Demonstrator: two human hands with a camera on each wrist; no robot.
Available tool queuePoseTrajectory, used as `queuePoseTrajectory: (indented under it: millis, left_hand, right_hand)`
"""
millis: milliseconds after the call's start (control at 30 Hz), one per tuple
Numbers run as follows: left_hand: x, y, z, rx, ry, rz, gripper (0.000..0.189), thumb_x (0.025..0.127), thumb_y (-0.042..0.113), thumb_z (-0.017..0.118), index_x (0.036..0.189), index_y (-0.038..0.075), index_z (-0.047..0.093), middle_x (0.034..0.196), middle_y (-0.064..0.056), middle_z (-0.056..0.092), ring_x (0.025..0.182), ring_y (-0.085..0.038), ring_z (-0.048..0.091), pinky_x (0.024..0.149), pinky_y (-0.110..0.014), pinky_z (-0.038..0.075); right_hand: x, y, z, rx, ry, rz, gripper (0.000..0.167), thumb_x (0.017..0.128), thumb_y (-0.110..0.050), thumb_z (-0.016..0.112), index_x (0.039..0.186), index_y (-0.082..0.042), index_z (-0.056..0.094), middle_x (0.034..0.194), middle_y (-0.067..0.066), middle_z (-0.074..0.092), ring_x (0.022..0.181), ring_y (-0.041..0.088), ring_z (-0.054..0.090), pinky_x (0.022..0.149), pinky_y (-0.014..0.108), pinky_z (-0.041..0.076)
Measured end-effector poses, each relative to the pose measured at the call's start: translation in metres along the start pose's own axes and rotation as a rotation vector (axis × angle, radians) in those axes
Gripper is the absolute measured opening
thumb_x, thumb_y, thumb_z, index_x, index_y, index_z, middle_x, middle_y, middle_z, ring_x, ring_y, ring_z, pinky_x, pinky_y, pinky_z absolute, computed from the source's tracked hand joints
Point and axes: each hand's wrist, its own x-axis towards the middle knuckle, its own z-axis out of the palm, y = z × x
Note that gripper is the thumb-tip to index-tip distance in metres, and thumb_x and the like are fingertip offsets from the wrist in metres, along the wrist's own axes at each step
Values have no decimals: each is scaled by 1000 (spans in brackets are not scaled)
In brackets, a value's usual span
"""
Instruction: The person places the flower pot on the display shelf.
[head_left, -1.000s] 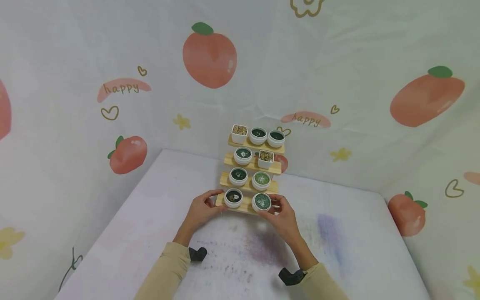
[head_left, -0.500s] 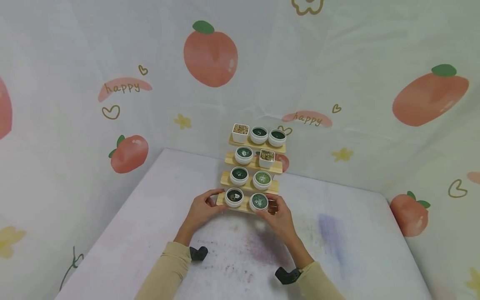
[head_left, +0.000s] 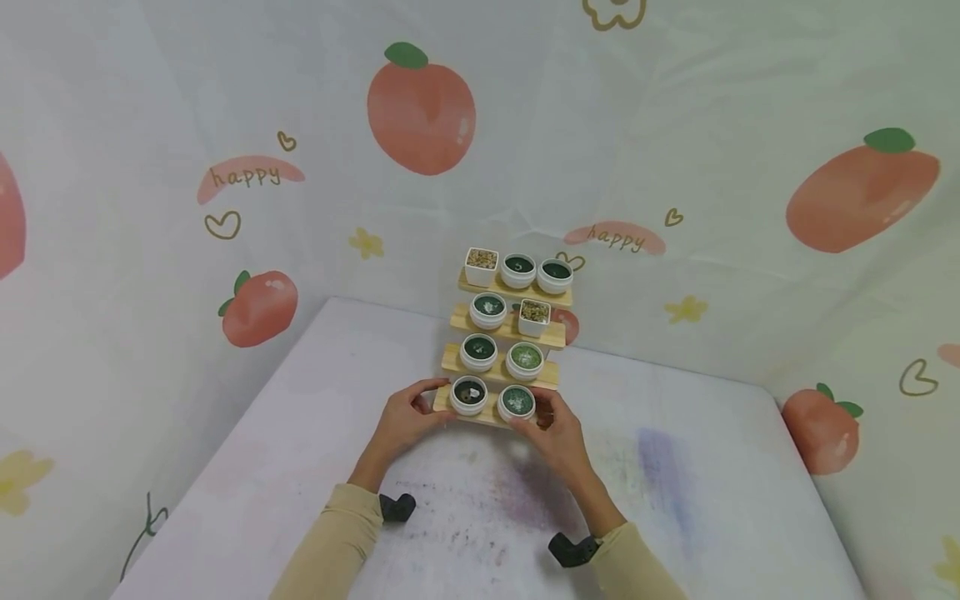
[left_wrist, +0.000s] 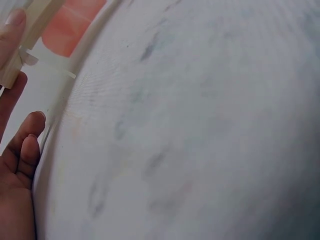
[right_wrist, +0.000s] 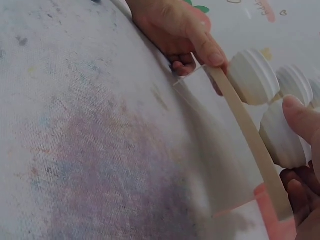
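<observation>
A four-tier wooden shelf stand (head_left: 490, 408) bears small white pots. In the head view my left hand (head_left: 401, 423) grips the left end of its lowest board, and in the left wrist view the thumb and a finger pinch the board's end. My right hand (head_left: 558, 435) holds a round white pot (head_left: 517, 402) with speckled green contents, at the right of that board. The right wrist view shows the thumb and fingers around this pot (right_wrist: 285, 135), close above the board (right_wrist: 252, 142). Left of it stands another round pot (head_left: 468, 395) with dark contents.
On the upper tiers stand several more round pots (head_left: 478, 352) and two square pots (head_left: 481, 265) with grainy contents. The stand is on a stained white table (head_left: 337, 358), near a fruit-printed backdrop (head_left: 660, 275). Black camera mounts (head_left: 572, 551) sit at both wrists.
My right hand has shifted slightly left with the round pot, bringing it nearer the dark pot on the lowest board. My left hand keeps its grip on the board's end.
</observation>
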Motion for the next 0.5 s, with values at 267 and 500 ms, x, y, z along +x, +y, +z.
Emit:
queuePoseTrajectory:
  millis: [267, 500]
  left_hand:
    - [2, 0, -9, -5, -32, 6, 60, 71, 42, 93, 126, 38, 69, 71, 0, 56, 64, -13, 51, 57, -25, 42]
    - [0, -1, -14, 4, -88, 10, 61, 74, 41, 91, 130, 34, 68, 83, -3, 65, 70, -13, 58, 61, -25, 47]
  right_hand:
    - [4, -2, -2, -31, -38, -49, 56, 80, -14, 88, 129, -6, 61, 119, 11, 71, 105, 24, 68, 79, 21, 55]
    - [2, -7, -12, -90, -89, -47, 54, 82, -18, 87, 128, -8, 61, 123, 8, 70, 109, 24, 68, 85, 26, 58]
